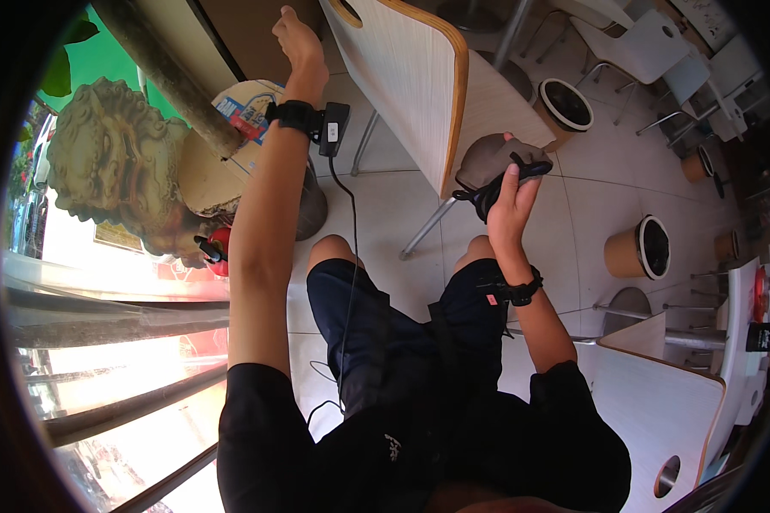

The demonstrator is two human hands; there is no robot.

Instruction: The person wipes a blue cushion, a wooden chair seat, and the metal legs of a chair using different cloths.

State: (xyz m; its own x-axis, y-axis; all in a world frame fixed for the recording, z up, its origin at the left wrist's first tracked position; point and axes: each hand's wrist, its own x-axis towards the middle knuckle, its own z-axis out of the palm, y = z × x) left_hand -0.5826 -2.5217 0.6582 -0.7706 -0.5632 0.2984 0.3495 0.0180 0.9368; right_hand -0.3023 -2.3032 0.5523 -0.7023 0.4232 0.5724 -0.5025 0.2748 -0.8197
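Observation:
My right hand (513, 208) grips a brownish-grey, soft-looking item (491, 160) together with a bundle of black cord (484, 195). Whether the item is a pouch or a cap is unclear. It is held in front of a white wood-grain chair (398, 83). Raised at the top, my left hand (300, 45) is beside a brown panel (256, 32); its palm and what it may touch are hidden. A black strap on my left wrist carries a small black box (335, 130), from which a black cable (354, 224) runs down past my lap. Another black wristband (523, 294) circles my right wrist.
A stone lion statue (115, 167) and a tree trunk (173, 77) stand left, near printed cardboard (247, 115) and a red fire extinguisher (218, 251). Brown bins (625, 254) sit on the tiled floor (545, 237). Another chair (654, 391) is at right, beside a table (741, 308).

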